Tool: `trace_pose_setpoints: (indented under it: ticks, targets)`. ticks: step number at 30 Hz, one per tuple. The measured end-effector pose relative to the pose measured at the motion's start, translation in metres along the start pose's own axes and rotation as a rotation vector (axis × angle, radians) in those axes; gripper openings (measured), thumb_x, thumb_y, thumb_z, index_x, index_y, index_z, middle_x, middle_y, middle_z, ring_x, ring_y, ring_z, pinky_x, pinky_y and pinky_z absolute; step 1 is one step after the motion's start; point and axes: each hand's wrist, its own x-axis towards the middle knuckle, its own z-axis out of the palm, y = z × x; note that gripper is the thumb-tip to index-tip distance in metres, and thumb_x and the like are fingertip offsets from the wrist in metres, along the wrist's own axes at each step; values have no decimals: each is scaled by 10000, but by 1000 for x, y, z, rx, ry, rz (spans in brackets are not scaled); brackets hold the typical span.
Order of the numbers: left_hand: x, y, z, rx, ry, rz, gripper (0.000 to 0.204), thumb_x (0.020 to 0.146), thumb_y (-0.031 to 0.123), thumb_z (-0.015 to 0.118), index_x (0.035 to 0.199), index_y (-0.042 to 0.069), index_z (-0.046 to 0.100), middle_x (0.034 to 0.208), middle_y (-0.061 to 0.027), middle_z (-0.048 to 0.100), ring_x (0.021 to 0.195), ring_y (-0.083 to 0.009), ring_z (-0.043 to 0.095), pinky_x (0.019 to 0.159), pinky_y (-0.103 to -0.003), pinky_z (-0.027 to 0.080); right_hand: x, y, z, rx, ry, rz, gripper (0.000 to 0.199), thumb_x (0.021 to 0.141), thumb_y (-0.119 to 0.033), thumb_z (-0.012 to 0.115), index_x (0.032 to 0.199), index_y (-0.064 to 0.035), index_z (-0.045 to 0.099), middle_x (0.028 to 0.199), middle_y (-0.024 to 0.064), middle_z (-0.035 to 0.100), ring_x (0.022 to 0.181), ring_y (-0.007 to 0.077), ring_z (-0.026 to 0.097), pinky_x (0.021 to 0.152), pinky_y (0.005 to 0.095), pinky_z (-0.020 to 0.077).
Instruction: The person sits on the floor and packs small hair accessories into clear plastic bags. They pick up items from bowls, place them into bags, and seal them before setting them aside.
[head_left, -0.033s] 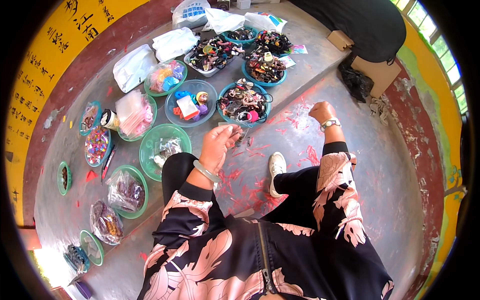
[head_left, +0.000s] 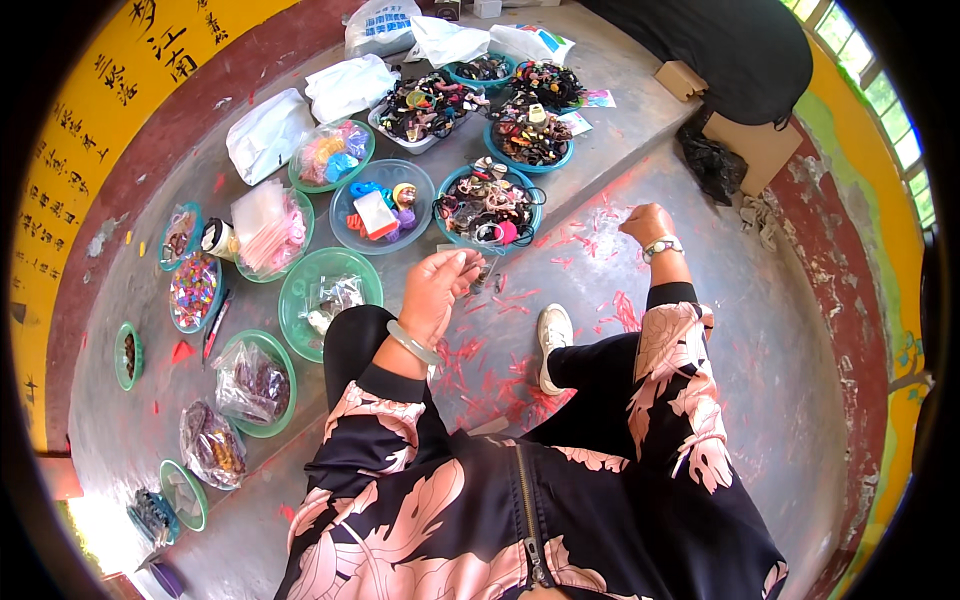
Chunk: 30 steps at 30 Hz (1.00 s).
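Note:
My left hand [head_left: 437, 290], with a pale bangle at the wrist, is raised over my left knee. Its thumb and fingers are pinched around something small and partly see-through, too unclear to name. Just beyond these fingertips is a blue basin [head_left: 462, 241] filled with hair ties [head_left: 490, 205], mostly black with some pink and white ones. My right hand [head_left: 647, 225], wearing a wristwatch [head_left: 661, 246], is held out to the right above the lower floor. Its fingers are curled closed, and whatever is in them is hidden. A green basin [head_left: 298, 315] with small clear packets sits left of my left hand.
More basins of hair ties, colourful bits and packets cover the raised ledge [head_left: 150, 280] at left. White bags [head_left: 268, 135] lie behind them. Red shreds [head_left: 470, 370] litter the lower floor around my white shoe [head_left: 553, 345]. A black bag [head_left: 710, 160] rests beside cardboard at far right.

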Motion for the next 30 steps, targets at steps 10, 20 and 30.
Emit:
trace_pose_setpoints:
  ticks: [10, 20, 30]
  targets:
    - [0, -3, -2, 89, -16, 2, 206, 899, 149, 491, 1005, -6, 577, 957, -94, 627, 803, -94, 601, 659, -196, 473, 15, 26, 11, 16, 28, 97, 247, 799, -233, 481, 898, -125, 680, 934, 121, 649, 924, 302, 606, 779, 366, 479]
    - [4, -9, 1, 91, -17, 8, 221, 893, 137, 496, 1015, -33, 567, 980, -110, 612, 849, -125, 594, 689, -203, 472, 4, 58, -6, 741, 64, 33, 319, 867, -195, 484, 1135, -38, 559, 1066, 100, 615, 978, 260, 590, 849, 354, 447]
    - [3, -10, 0, 78, -10, -3, 225, 892, 137, 497, 1011, -42, 564, 968, -118, 613, 830, -130, 594, 676, -206, 470, -31, 28, -33, 1935, -538, -559, 326, 897, -198, 445, 1171, -32, 510, 1100, 161, 588, 992, 270, 579, 891, 349, 431]
